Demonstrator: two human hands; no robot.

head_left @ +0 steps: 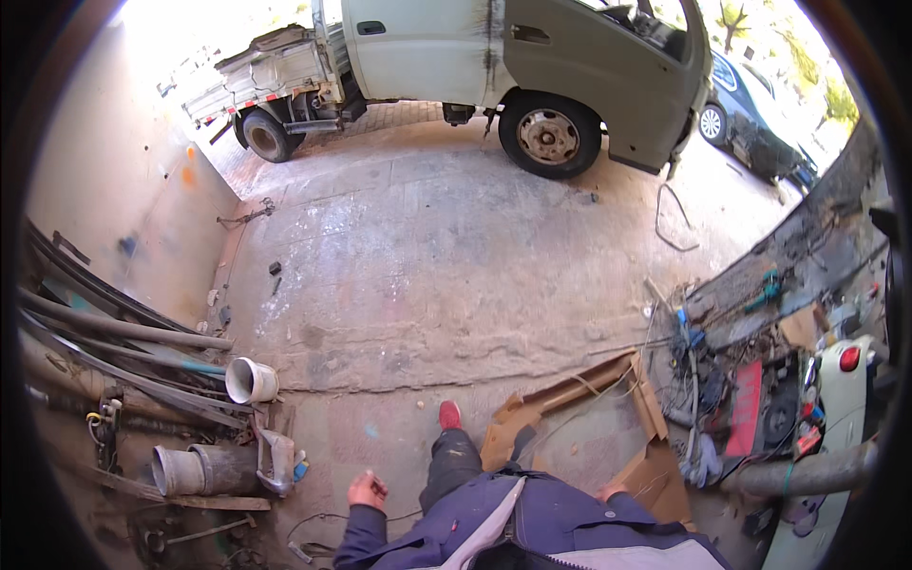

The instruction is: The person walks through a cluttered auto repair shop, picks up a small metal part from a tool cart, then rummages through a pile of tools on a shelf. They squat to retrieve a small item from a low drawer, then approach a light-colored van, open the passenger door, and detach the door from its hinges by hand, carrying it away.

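My left hand (368, 490) hangs at my side by the lower edge, fingers loosely bent and apart, with nothing visible in it. My right hand (608, 494) shows only slightly past my jacket, over a bent, torn cardboard sheet (642, 397); its fingers are mostly hidden. A red shoe (449, 414) and dark trouser leg are on the concrete floor below me. To my left lie a white bucket (252, 380), grey pipe sections (204, 470) and a metal bracket (276, 456).
A white truck (418, 52) stands across the opening, a dark car (746, 114) behind it. Long tubes (123, 323) line the left wall (123, 180). Tools, a red panel (746, 408), a large pipe (807, 470) and cables crowd the right side. A bent hose (679, 237) lies on the floor.
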